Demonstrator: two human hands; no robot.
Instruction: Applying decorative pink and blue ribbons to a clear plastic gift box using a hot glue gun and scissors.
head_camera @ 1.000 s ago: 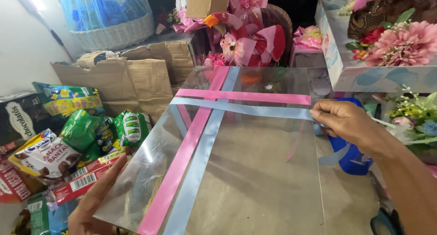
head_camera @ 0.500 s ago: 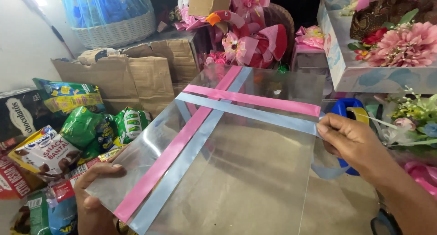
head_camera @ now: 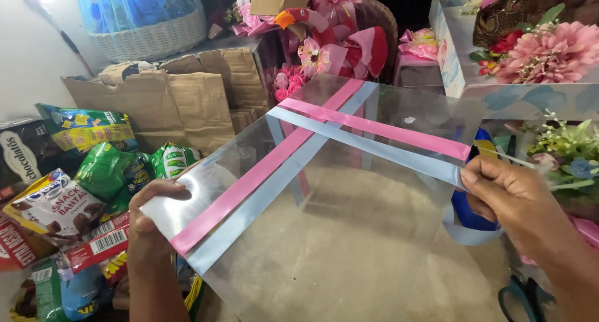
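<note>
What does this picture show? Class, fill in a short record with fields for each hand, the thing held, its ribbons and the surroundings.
Left hand: left hand grips the near left corner of the clear box
Right hand: right hand pinches the ribbon ends at the box's right edge
Ribbons: pink ribbon and blue ribbon lie side by side, crossing on top
Left side: snack packets, paper bags
Right side: scissors, flowers

Bright overhead light, white glare on the clear box, dark background, sharp focus.
</note>
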